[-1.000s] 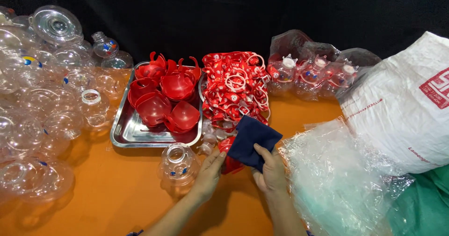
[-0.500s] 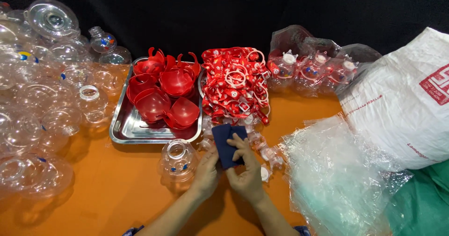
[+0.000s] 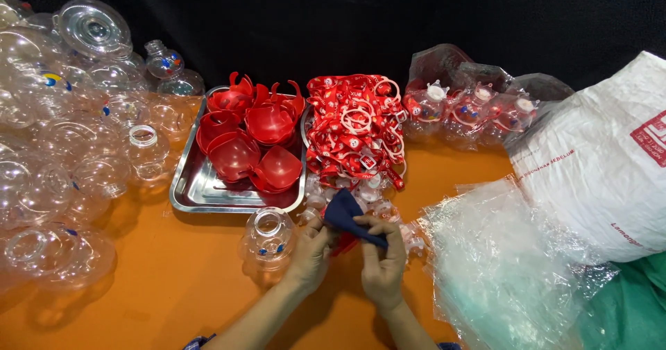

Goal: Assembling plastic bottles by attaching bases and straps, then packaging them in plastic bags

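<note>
My left hand (image 3: 310,251) and my right hand (image 3: 382,263) both grip a dark blue cloth (image 3: 345,215), folded into a point, low in the middle of the orange table. A red piece shows partly beneath the cloth and hands. A clear round plastic jar (image 3: 266,233) stands upright just left of my left hand. Small clear caps (image 3: 371,194) lie behind the cloth.
A steel tray (image 3: 201,190) holds red plastic cups (image 3: 253,138). Next to it lies a heap of red and white straps (image 3: 357,128). Several clear jars (image 3: 62,135) crowd the left. Bagged clear jars (image 3: 472,111), clear plastic sheeting (image 3: 499,267) and a white sack (image 3: 603,163) fill the right.
The cloth was open and flat to the right; both hands moved left and bunched it into a folded point between them.
</note>
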